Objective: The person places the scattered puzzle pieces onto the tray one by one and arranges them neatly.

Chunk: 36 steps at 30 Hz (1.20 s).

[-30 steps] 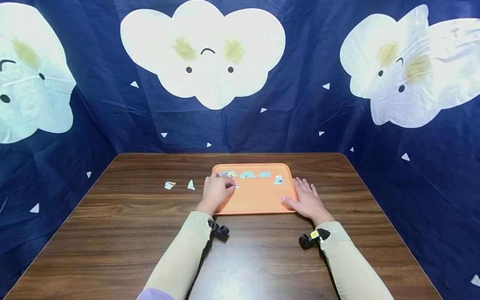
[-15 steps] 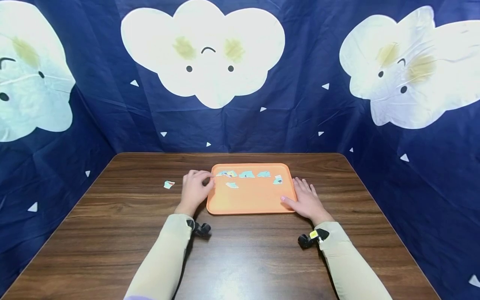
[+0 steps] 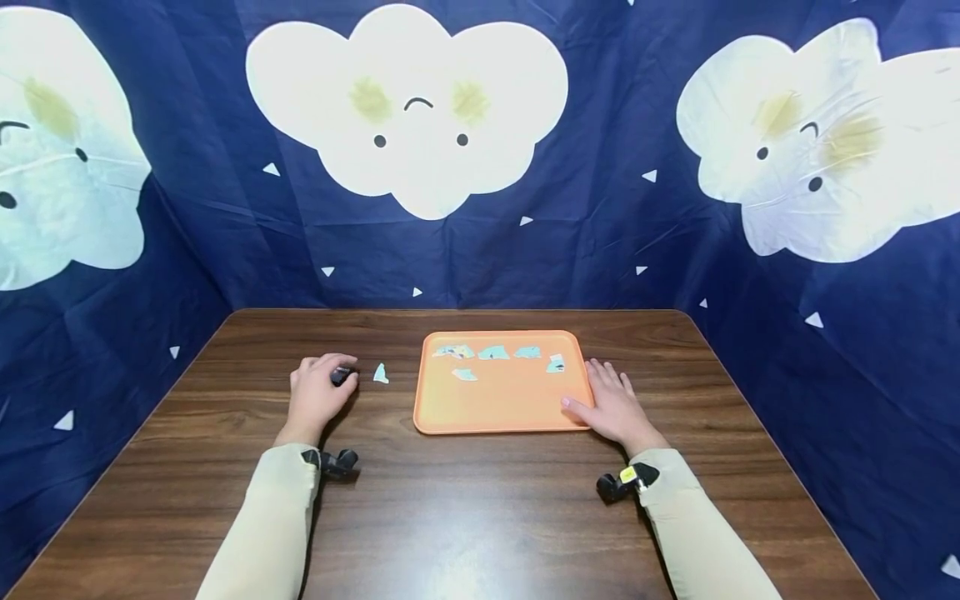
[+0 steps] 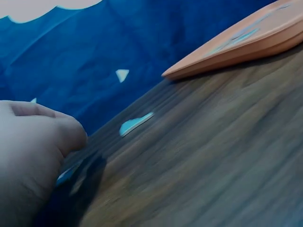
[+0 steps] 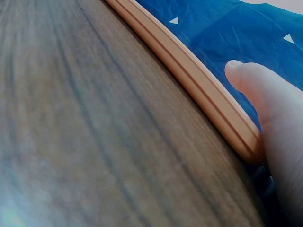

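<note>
My left hand (image 3: 318,396) hovers low over the table left of the tray, fingers bent, with a gap between thumb and index finger. In the left wrist view a torn paper piece (image 4: 66,176) lies in shadow beneath this hand; the head view hides it. Another light-blue paper piece (image 3: 381,374) lies just right of the hand. My right hand (image 3: 618,404) rests at the right edge of the orange tray (image 3: 510,408), fingers straight and thumb over the rim. Several torn paper pieces lie in the tray, including one piece (image 3: 464,375) below the top row.
The brown wooden table (image 3: 465,517) runs back to a dark blue curtain (image 3: 480,258) printed with white clouds. The tray's raised rim stands between the two hands. A small camera is strapped to each wrist.
My left hand has let go of a paper piece in the tray and moved left, past one loose piece to the leftmost one. The right hand stays at the tray's edge.
</note>
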Each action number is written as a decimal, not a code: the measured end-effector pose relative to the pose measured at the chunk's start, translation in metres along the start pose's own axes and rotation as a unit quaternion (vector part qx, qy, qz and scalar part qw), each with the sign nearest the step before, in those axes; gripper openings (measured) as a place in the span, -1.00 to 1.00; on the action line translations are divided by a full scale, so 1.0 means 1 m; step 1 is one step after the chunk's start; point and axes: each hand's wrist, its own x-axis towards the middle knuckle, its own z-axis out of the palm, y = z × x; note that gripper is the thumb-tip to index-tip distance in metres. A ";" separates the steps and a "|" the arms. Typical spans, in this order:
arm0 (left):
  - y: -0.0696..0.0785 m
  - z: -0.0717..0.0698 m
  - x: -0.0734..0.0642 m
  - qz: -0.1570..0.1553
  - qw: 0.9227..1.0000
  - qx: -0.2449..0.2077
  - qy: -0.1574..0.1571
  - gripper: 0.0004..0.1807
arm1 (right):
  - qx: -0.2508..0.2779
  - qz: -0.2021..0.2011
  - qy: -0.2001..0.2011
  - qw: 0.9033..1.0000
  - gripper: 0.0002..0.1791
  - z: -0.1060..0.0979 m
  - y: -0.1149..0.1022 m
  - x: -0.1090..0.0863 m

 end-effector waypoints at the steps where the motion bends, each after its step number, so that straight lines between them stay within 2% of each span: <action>1: -0.004 -0.002 -0.001 -0.006 1.000 0.001 -0.006 -0.66 | 0.001 0.000 0.000 1.000 0.13 0.000 0.000 0.000; 6: -0.020 -0.011 -0.003 -0.027 0.999 0.005 -0.045 -0.49 | 0.001 -0.003 -0.001 1.000 0.13 0.001 -0.001 -0.001; 12: -0.025 -0.014 0.000 -0.015 0.996 0.020 -0.084 -0.48 | -0.003 -0.004 -0.001 1.000 0.13 0.000 -0.001 -0.002; 24: -0.028 -0.020 -0.001 -0.021 0.997 0.038 -0.066 -0.59 | 0.001 -0.006 -0.002 1.000 0.12 -0.001 -0.001 -0.001; 29: -0.027 -0.023 0.002 -0.014 0.998 0.036 -0.046 -0.63 | 0.010 -0.008 0.004 1.000 0.10 -0.001 0.000 0.002; 36: -0.020 -0.019 0.001 -0.007 0.998 0.043 -0.048 -0.63 | 0.000 -0.003 -0.002 1.000 0.10 0.001 0.004 0.002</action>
